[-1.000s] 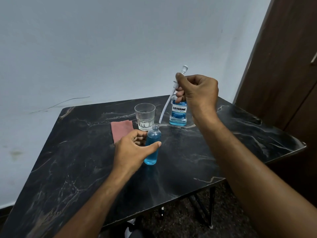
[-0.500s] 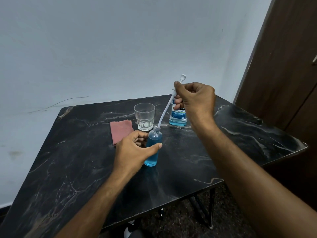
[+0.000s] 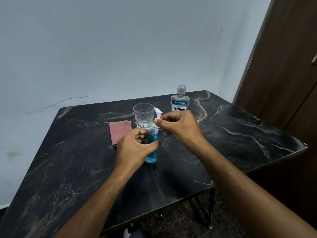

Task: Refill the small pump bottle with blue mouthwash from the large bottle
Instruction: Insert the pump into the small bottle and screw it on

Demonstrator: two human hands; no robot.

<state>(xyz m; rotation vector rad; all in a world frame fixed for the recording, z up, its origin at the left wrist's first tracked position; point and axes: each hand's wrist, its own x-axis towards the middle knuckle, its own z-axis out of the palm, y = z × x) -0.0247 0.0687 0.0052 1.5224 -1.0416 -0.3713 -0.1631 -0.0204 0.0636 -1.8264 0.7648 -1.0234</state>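
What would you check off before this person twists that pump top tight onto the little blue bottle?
1. Small bottle upright on the table: ok.
2. Left hand steadying it: ok.
3. Right hand gripping the pump head: ok.
4. Pump seated on the neck, tube inside: looks ok; threads cannot tell.
5. Bottle holds blue liquid: ok.
6. Large bottle capped, standing clear: ok.

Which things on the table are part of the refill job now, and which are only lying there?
In use:
small pump bottle
white pump head
large mouthwash bottle

Only lying there:
empty glass
pink cloth
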